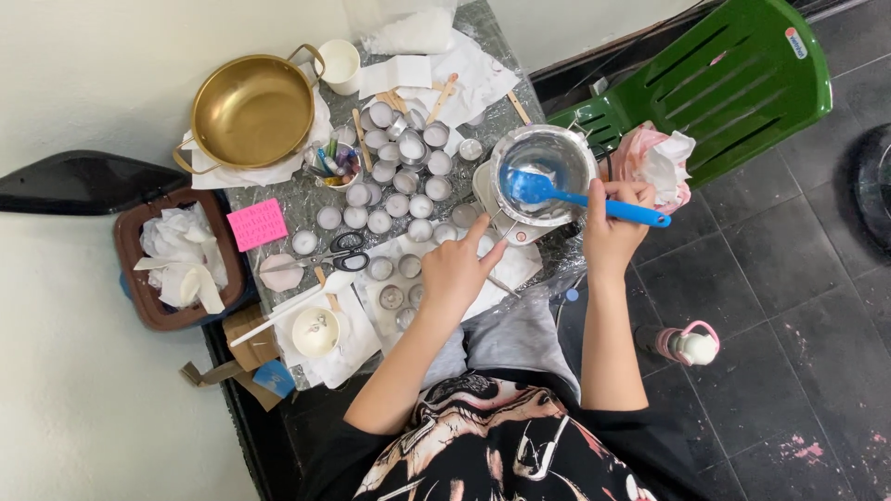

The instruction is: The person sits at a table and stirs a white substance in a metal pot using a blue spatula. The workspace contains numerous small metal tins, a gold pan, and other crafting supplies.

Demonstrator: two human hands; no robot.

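My right hand [613, 230] grips the handle of a blue spatula [580, 199] whose blade lies inside a steel pot [544, 165] with white matter in it. The pot sits on a small white stand [506, 218]. My left hand [457, 272] reaches toward the pot's thin handle at its near left side, fingers partly spread, touching or almost touching it; I cannot tell which. Around the left hand lie several small round tins [399, 190] with white filling on white paper.
A gold pan [252, 111] stands at the table's far left, a white cup [340, 65] behind it. Scissors [348, 250], a pink notepad [257, 224], a small white bowl [316, 331], wooden sticks. A brown bin [172, 255] with tissue, a green chair [724, 83], a bottle [682, 343] on the floor.
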